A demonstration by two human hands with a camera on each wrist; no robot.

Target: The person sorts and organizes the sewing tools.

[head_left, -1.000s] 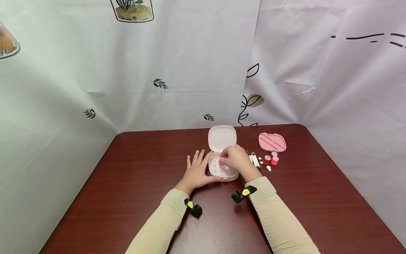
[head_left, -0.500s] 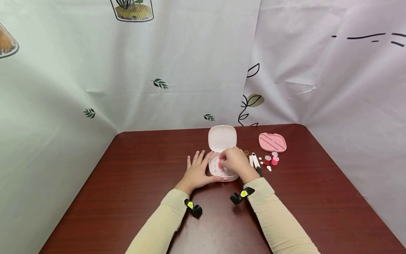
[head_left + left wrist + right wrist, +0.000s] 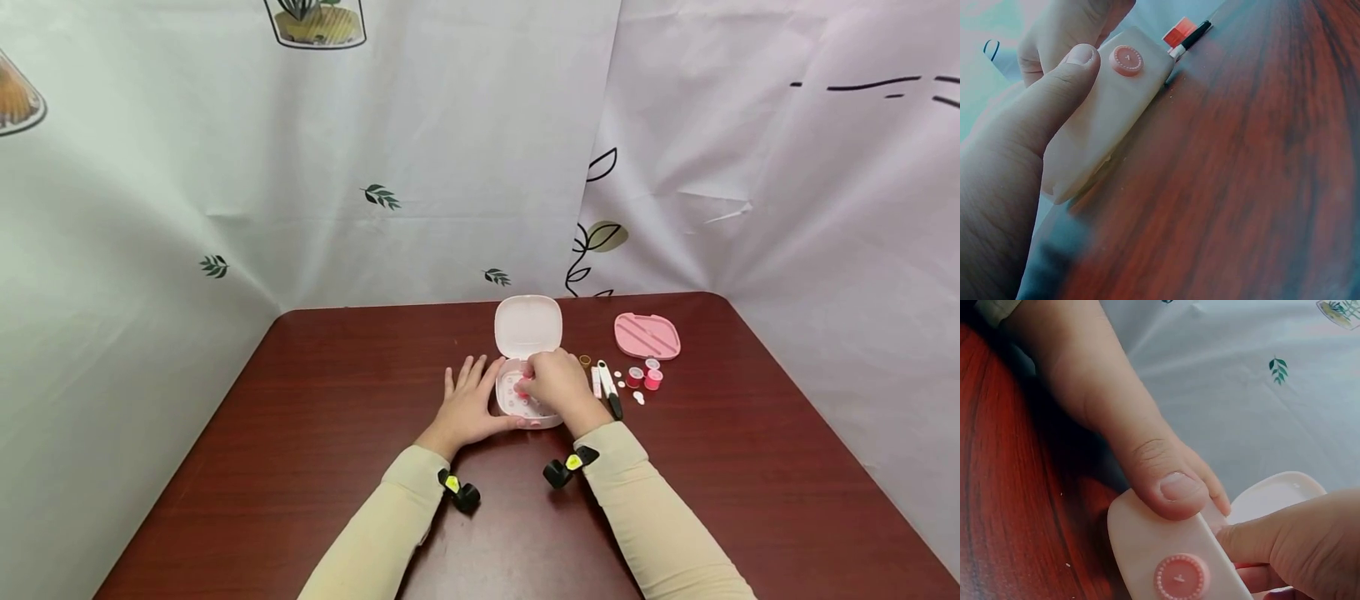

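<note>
I see a small bright pink piece (image 3: 522, 389) inside the pale pink box (image 3: 1119, 100), under the fingertips of the right hand (image 3: 558, 383); whether it touches the dotted floor I can't tell. That hand reaches in over the box's right side, back uppermost, thumb and fingers drawn narrow and pinching the piece. The left hand (image 3: 465, 412) lies flat at the box's left side, fingers spread wide and nearly straight, pointing away from the body. From both wrist views I get its thumb pressed along the front wall, just beside a round pink button (image 3: 1181, 577). The lid (image 3: 528, 327) is swung back at the far side. Both forearms slant inward from the near edge in beige sleeves (image 3: 378, 521). Right of the box lie a black-handled white tool (image 3: 610, 390), a few spools (image 3: 653, 379) and, beyond them, a pink tray (image 3: 647, 336) on the dark red table (image 3: 337, 400).
</note>
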